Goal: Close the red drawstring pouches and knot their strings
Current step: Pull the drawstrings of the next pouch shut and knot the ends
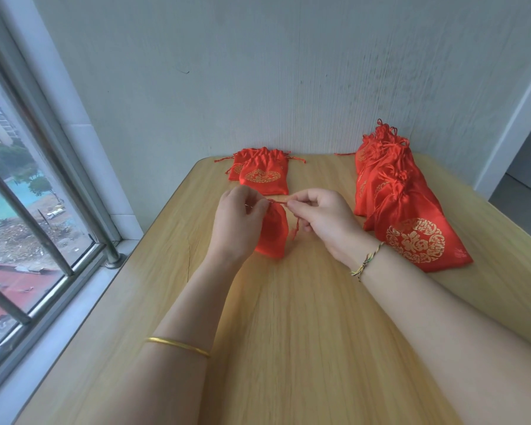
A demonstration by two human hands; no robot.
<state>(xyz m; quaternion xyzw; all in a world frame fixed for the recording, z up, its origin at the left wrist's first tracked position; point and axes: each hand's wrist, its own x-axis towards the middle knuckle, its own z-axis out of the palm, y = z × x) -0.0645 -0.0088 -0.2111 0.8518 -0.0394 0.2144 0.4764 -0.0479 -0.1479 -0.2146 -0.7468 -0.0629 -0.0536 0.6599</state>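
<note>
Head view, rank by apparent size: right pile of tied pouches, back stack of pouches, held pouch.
1. Right pile of tied pouches, clearly largest.
2. Back stack of pouches.
3. Held pouch, but the left hand hides part of it, so 2 versus 3 is unsure.

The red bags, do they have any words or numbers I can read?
No plain words or numbers anywhere.
Big bag on the right: round gold sign, too blurred to read.
Its bottom corner: tiny gold marks, too small to read.
Far bag: same gold sign, too blurred.
Small bag, string pinched by the left hand and right hand: no print shows.
</note>
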